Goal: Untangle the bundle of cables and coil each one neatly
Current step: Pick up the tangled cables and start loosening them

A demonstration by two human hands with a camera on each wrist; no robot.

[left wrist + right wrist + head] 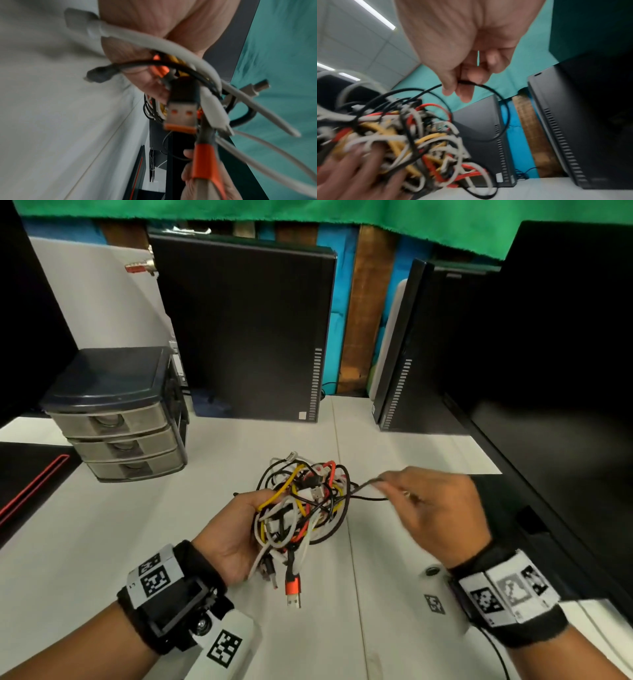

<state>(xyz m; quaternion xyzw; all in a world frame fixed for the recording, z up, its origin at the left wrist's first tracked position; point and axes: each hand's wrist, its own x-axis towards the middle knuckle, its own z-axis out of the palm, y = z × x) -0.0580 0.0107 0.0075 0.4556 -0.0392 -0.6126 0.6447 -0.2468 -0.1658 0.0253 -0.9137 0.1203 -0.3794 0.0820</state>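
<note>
A tangled bundle of cables (301,501), white, yellow, red and black, is held above the white table (102,542). My left hand (236,529) grips the bundle from the left, fingers curled into it. An orange USB plug (293,585) dangles below; it fills the left wrist view as the orange plug (180,115). My right hand (421,501) pinches a thin black cable (363,489) pulled out to the right of the bundle. In the right wrist view thumb and forefinger pinch the black cable (489,90) above the bundle (406,138).
A grey three-drawer organiser (116,419) stands at the left. Two black computer cases (250,330) (438,347) stand at the back, and a dark monitor (565,405) runs along the right. A black mat with red trim (30,474) lies far left.
</note>
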